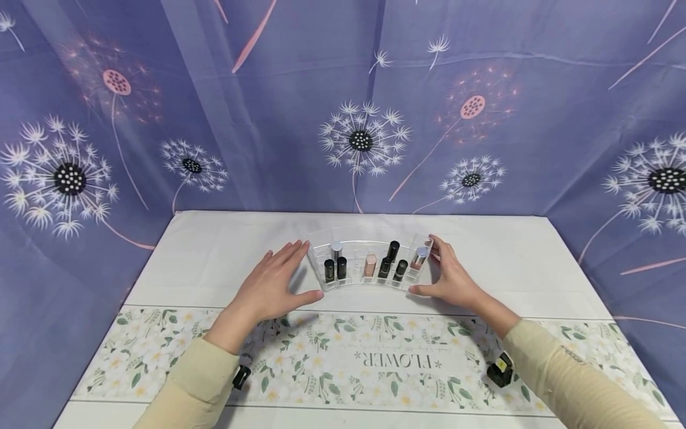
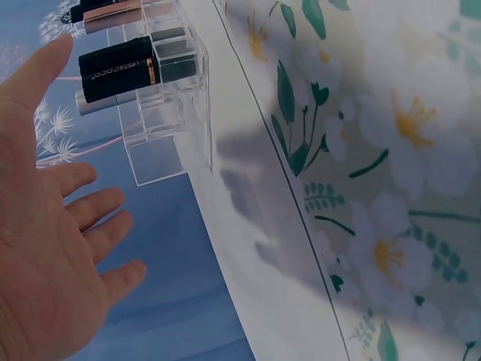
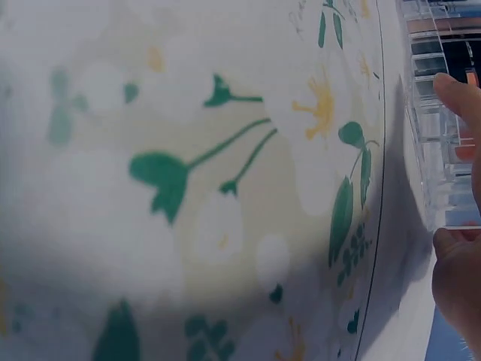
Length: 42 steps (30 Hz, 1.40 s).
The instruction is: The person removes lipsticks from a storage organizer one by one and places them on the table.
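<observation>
A clear, curved lipstick organizer [image 1: 351,242] stands on the table with several lipsticks upright in its slots. Among them are black tubes [image 1: 329,270], a pink tube [image 1: 370,266] and a silver-capped one [image 1: 420,258]. At the organizer's right end, my right hand [image 1: 452,280] holds it, thumb at the front corner and fingers at the back corner. My left hand [image 1: 273,283] is spread beside the left end, fingers extended. In the left wrist view, a gap shows between that hand's fingers and the organizer [image 2: 158,162]. The right wrist view catches only part of the right hand [image 3: 458,278].
A white table cover [image 1: 203,256] with a printed floral band [image 1: 396,390] lies beneath. Purple dandelion-print curtains [image 1: 278,119] rise behind and at both sides. Small black devices sit at the left wrist [image 1: 241,376] and the right wrist [image 1: 500,372].
</observation>
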### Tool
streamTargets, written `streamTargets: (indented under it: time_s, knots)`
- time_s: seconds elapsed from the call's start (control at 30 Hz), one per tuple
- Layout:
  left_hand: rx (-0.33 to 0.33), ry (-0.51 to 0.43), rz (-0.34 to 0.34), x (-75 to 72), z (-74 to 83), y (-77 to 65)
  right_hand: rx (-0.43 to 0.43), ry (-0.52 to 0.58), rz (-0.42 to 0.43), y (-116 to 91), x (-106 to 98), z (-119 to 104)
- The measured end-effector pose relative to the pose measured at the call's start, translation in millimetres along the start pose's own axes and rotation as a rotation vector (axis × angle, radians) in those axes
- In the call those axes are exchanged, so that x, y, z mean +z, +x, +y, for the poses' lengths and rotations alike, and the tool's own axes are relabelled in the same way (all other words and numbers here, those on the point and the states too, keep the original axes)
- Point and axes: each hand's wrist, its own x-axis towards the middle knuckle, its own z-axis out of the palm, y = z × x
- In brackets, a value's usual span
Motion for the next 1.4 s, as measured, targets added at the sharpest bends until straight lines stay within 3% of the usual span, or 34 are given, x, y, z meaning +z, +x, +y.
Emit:
streamTargets:
  time_s: [0.63, 0.83, 1.07, 1.4]
  knots:
    - [0.048, -0.047, 0.026, -0.4, 8.3, 5.5, 0.023, 0.067, 0.015, -1.1, 2.3, 0.2]
    - [0.03, -0.03, 0.002, -7.4, 11.9, 6.8, 0.035, 0.034, -0.02, 2.3, -2.0, -5.6]
    - [0.004, -0.03, -0.009, -11.0, 10.1, 7.1, 0.043, -0.096, -0.039, 7.6, -7.1, -16.4]
    - [0.006, -0.027, -0.006, -10.0, 9.6, 9.6, -0.003, -0.063, -0.031, 8.7, -7.6, -22.1]
